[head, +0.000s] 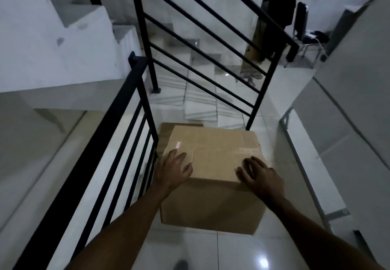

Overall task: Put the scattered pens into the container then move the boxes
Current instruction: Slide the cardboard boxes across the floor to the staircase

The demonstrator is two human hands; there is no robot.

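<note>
A closed brown cardboard box (213, 164) sits on the white tiled landing at the head of a staircase. A second brown piece of cardboard (166, 126) peeks out behind its far left corner. My left hand (173, 170) lies on the box's near left top corner, fingers spread. My right hand (259, 174) rests on the near right top edge, fingers curled over the lid. Both hands touch the box without clasping it. No pens and no container are in sight.
A black metal railing (118, 143) runs close along the box's left side, and another railing section (211, 43) stands behind it above the descending steps (200, 100). A white panel or cabinet (348, 121) lines the right. A chair (306, 37) stands far back right.
</note>
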